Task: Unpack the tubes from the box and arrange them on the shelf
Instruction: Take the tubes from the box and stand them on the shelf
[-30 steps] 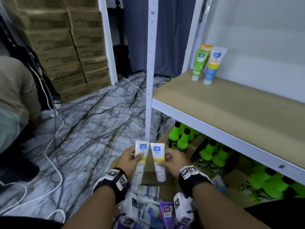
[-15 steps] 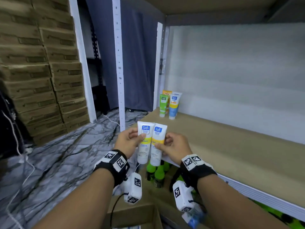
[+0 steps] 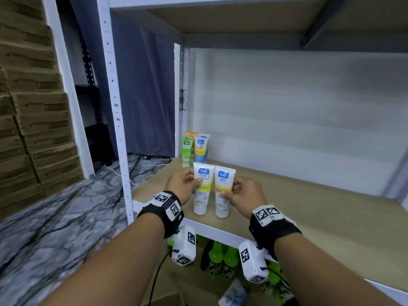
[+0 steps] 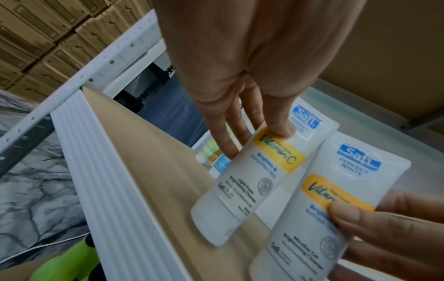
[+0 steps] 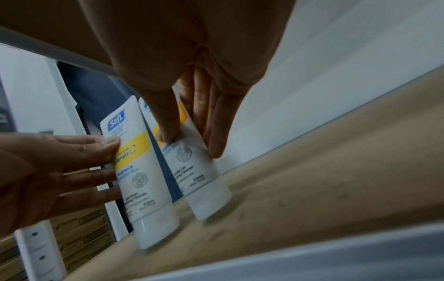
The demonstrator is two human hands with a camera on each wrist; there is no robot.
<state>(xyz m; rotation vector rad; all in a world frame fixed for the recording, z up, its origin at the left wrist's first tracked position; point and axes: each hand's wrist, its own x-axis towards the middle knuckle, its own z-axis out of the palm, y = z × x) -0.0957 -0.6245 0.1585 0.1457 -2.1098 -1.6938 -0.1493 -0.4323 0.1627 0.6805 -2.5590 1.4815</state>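
**Head view: two white tubes brought over the shelf board**

Head view shows the left hand [image 3: 183, 186] pinching the left white tube [image 3: 202, 188] and the right hand [image 3: 245, 198] pinching the right white tube [image 3: 223, 193], both cap-down and side by side, just short of touching. Half a second ago the pair was held in front of the shelf's front edge, above the green bottles; now both are over the shelf board [image 3: 298, 217] near its front left corner, caps at or just above the wood. Whether the caps rest on the board cannot be told from here. A second ago the tubes were down low over the open box.

In the left wrist view the left hand [image 4: 240, 66] has its thumb on the yellow "Vitamin C" band of the left white tube [image 4: 252, 180] and its fingers [image 4: 225, 136] behind it; the right white tube [image 4: 324, 209] sits beside it with a thumb from the other hand on its label. The right wrist view shows the right hand [image 5: 192, 66] closed thumb-and-fingers around the right white tube [image 5: 199, 176], and the left hand [image 5: 48, 171] holding the left white tube [image 5: 141, 171]; both caps look to meet the shelf board [image 5: 312, 190], though the blur leaves it unsure.

At the back left of the board stand the placed tubes [image 3: 195, 149]: green, orange and blue-yellow ones, close together against the wall. They are well behind the held pair, nearer in frame than before. Green bottles [image 3: 220, 259] sit on the level below.
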